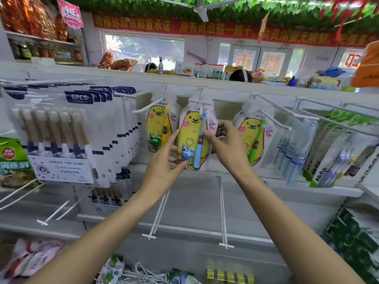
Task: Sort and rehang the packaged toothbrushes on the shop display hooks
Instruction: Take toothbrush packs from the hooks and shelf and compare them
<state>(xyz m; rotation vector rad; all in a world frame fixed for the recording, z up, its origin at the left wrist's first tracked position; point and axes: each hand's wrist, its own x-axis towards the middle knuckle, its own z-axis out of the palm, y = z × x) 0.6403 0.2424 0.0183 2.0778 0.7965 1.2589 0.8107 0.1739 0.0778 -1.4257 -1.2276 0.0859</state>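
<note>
This is a shop. Packs of toothbrushes (pixel 59 136) hang in rows on white hooks (pixel 274 107). A long red banner (pixel 184 27) runs along the far wall, above shelves (pixel 184 75) full of goods.

Left fingers (pixel 173 148) hidden behind bear pack (pixel 190 138); banner (pixel 205 27) blurred.

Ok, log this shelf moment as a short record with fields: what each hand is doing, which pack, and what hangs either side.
Held pack: bear-print children's toothbrush pack with blue brush, top on a hook
Left hand: fingers on the pack's left edge, thumb by the blue keychain toy
Right hand: holds the pack's right edge
Left neighbour: bear pack with yellow brush, hanging
Right neighbour: bear pack with green brush, hanging
Far left: 6PCS toothbrush packs
Below: bare hooks
</note>
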